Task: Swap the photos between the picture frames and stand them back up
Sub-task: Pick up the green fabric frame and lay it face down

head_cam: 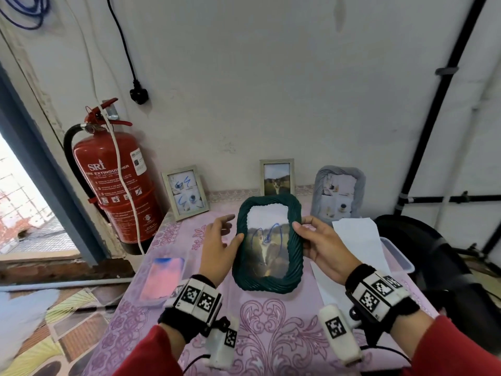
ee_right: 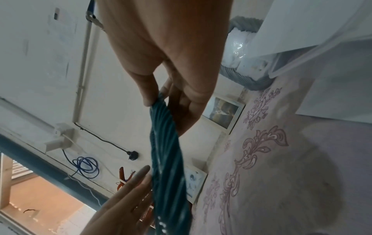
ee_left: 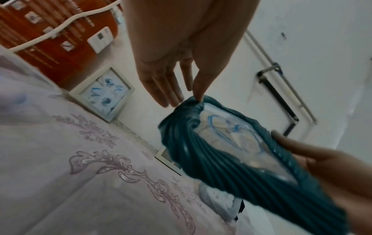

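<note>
I hold a dark green ribbed frame [head_cam: 265, 284] tilted above the table, front towards me. Its photo [head_cam: 267, 251] shows a cat with blue pen scribble, with a white area above it. My right hand [head_cam: 320, 245] pinches the frame's right edge, thumb on the front, as the right wrist view shows [ee_right: 161, 79]. My left hand [head_cam: 219, 240] lies along the left edge with straight fingers; in the left wrist view its thumb [ee_left: 199, 95] touches the frame [ee_left: 221, 167]. Three frames stand at the wall: a silver one with a scribbled photo [head_cam: 185, 192], a silver one with a cat photo [head_cam: 277, 177], a grey ribbed one [head_cam: 338, 194].
A white sheet [head_cam: 357, 234] lies over a clear plastic box [head_cam: 398, 256] at the right. A pink-tinted plastic lid or tray [head_cam: 162, 280] lies at the left. A red fire extinguisher [head_cam: 116, 180] hangs left of the table, and a black chair [head_cam: 447, 267] stands at the right.
</note>
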Available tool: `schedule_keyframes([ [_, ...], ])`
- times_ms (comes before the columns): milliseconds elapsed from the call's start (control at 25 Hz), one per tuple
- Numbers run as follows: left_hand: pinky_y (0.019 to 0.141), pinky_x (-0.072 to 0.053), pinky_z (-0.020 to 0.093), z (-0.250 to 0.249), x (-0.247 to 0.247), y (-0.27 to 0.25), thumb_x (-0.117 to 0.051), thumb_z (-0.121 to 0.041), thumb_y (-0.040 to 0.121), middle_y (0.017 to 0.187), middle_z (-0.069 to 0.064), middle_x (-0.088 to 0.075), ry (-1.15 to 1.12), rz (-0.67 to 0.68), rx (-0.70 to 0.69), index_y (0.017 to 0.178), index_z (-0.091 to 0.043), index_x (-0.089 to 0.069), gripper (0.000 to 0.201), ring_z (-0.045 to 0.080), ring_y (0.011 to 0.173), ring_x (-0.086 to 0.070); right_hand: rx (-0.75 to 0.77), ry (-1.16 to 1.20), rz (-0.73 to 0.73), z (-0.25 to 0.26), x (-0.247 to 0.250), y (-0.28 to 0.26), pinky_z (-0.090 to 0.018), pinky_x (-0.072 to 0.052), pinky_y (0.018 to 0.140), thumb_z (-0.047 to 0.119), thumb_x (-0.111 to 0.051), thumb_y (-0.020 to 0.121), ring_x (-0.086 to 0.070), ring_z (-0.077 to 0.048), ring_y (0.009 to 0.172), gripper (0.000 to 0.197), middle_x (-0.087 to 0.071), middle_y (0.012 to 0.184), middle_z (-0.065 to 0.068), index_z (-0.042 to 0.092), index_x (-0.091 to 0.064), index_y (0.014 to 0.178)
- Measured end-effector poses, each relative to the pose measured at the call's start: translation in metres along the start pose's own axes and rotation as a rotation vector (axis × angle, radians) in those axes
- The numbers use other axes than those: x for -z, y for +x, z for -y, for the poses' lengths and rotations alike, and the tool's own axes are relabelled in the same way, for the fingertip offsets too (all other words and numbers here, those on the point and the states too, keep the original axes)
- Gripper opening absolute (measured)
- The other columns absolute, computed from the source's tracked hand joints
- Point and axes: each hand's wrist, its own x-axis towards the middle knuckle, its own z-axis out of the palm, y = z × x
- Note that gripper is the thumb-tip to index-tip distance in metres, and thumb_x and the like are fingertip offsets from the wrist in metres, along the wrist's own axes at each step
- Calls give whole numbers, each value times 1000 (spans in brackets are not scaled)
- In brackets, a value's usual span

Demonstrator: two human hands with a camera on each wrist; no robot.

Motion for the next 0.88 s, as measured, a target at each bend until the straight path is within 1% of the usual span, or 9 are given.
schedule_keyframes([
  [80, 91, -40, 25, -8, -8, -14, -63, -16, 86, 112, -3, -50, 104, 24, -148, 121, -23, -53, 37, 10, 106, -48, 3, 19, -4, -1, 0, -4, -25, -57, 59, 7, -55, 91, -66, -13, 60, 7, -70, 71, -2, 13, -55, 86],
  [160, 90, -41, 20, -16, -20, -28, -63, -24, 87, 110, -10, -54, 105, 122, -258, 117, -30, -54, 32, 2, 104, -50, 3, 68, -9, -1, -1, -5, -28, -58, 62, 6, -56, 90, -68, -17, 66, 8, -72, 78, -5, 13, -54, 89],
  [240, 85, -43, 13, -22, -32, -41, -63, -32, 86, 109, -17, -57, 68, 204, -287, 117, -36, -55, 32, -5, 101, -52, 11, 110, 5, 0, -2, -6, -32, -58, 63, 6, -56, 89, -69, -22, 71, 8, -73, 85, -9, 11, -54, 95],
  [360, 84, -48, 17, -22, -43, -49, -68, -36, 82, 114, -12, -58, 45, 202, -252, 125, -31, -54, 45, 0, 101, -55, 35, 97, 34, 1, -5, -6, -31, -58, 63, 7, -57, 89, -70, -22, 73, 8, -72, 85, -8, 9, -57, 97],
  [520, 92, -50, 24, -18, -43, -50, -66, -14, 84, 121, -8, -58, -45, 195, -211, 126, -28, -51, 47, -2, 111, -54, 47, 76, 41, -2, -10, -5, -33, -58, 66, 12, -55, 92, -70, -23, 75, 6, -72, 88, -9, 9, -58, 96],
  [640, 84, -54, 23, -18, -40, -50, -62, -4, 86, 117, -7, -61, -197, 172, -123, 123, -29, -52, 46, 2, 107, -60, 36, 46, -4, -4, -12, -1, -38, -57, 76, 18, -46, 97, -70, -24, 82, 19, -72, 98, -7, 11, -63, 103],
  [720, 75, -55, 22, -19, -36, -47, -61, -3, 87, 112, -8, -64, -330, 163, -57, 122, -26, -54, 42, 10, 102, -65, 59, -35, -47, -6, -14, 1, -34, -52, 77, 16, -44, 97, -67, -24, 88, 21, -70, 106, -7, 15, -63, 107],
  [760, 74, -55, 22, -18, -34, -46, -60, -3, 88, 111, -7, -65, -402, 159, -27, 122, -25, -55, 41, 12, 100, -67, 72, -81, -62, -8, -15, 2, -30, -52, 75, 13, -45, 97, -65, -23, 92, 21, -68, 110, -8, 16, -62, 109],
  [880, 83, -57, 32, -17, -27, -43, -56, -3, 90, 117, 0, -64, -548, 145, 51, 125, -19, -53, 39, 19, 98, -68, 114, -258, -160, -17, -12, 4, -18, -47, 69, 5, -48, 94, -58, -18, 100, 28, -60, 119, -10, 14, -57, 119],
])
